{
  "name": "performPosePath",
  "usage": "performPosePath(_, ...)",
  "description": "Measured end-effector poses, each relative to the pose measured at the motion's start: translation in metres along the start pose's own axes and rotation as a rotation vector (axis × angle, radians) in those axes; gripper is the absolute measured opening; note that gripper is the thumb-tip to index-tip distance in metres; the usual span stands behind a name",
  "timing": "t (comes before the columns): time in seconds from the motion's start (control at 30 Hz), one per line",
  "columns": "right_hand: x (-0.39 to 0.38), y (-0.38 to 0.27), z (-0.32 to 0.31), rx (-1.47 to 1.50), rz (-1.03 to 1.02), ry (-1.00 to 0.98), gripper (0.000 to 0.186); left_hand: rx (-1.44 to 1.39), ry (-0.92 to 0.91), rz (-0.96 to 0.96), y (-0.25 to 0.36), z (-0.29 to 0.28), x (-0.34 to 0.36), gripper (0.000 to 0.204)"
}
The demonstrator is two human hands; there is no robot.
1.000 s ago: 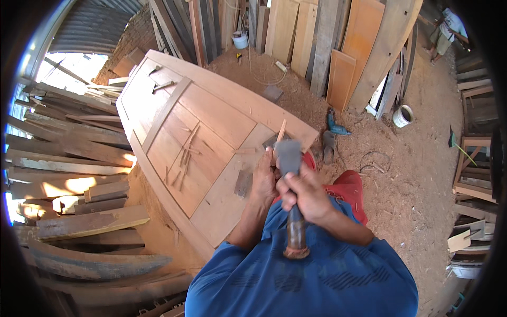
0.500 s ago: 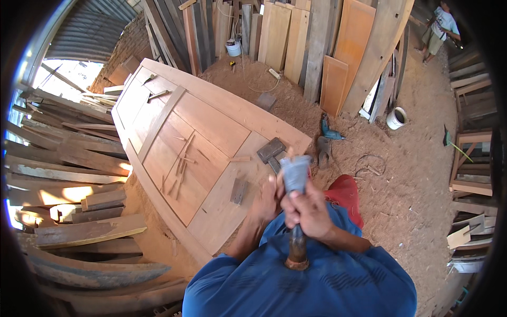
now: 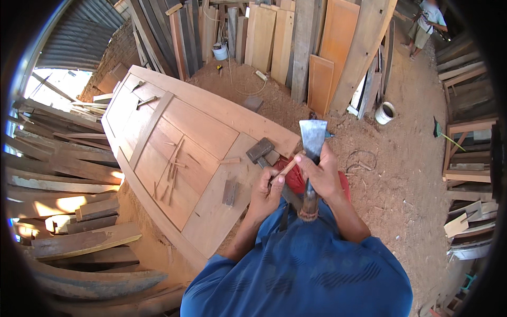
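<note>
My right hand (image 3: 326, 175) is closed around a wide chisel (image 3: 313, 136), its flared metal blade pointing up and its worn wooden handle down against my blue shirt. Between my left hand (image 3: 264, 196) and my right thumb runs a short thin wood strip (image 3: 288, 168). The left fingers pinch its lower end. A block-headed mallet (image 3: 260, 150) lies at the near end of a panelled wooden door (image 3: 222, 203), its handle passing behind my hands. A small dark wood block (image 3: 229, 192) rests on the door nearby, with several thin slivers (image 3: 174, 161) farther up.
Two tools (image 3: 146, 102) lie on the door's far part. Planks (image 3: 262, 34) lean at the back, and stacked boards (image 3: 84, 238) fill the left. A white bucket (image 3: 385, 113) stands on the sawdust-covered floor at right. Another person (image 3: 425, 26) stands at the far right.
The chisel has moved a little right and up, and its blade now shows sharply. My hands, blurred before, have come into clear view with the wood strip between them.
</note>
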State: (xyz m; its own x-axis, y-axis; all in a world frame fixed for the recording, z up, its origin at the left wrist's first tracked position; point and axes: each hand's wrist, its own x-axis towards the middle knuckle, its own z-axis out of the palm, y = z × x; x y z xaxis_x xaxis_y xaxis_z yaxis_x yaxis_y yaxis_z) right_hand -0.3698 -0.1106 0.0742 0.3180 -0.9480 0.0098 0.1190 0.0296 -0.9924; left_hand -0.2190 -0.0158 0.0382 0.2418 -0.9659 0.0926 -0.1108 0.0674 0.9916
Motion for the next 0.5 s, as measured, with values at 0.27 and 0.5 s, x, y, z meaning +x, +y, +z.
performPosePath(0.27, 0.008, -0.002, -0.006, -0.149, -0.021, -0.029, 0.038, -0.328, -0.278, -0.303, 0.008, -0.006, -0.001, 0.042)
performPosePath(0.5, 0.015, 0.006, 0.003, -0.097, -0.090, -0.056, 0.034, -0.486, -0.298, -0.365, -0.015, -0.007, -0.002, 0.050)
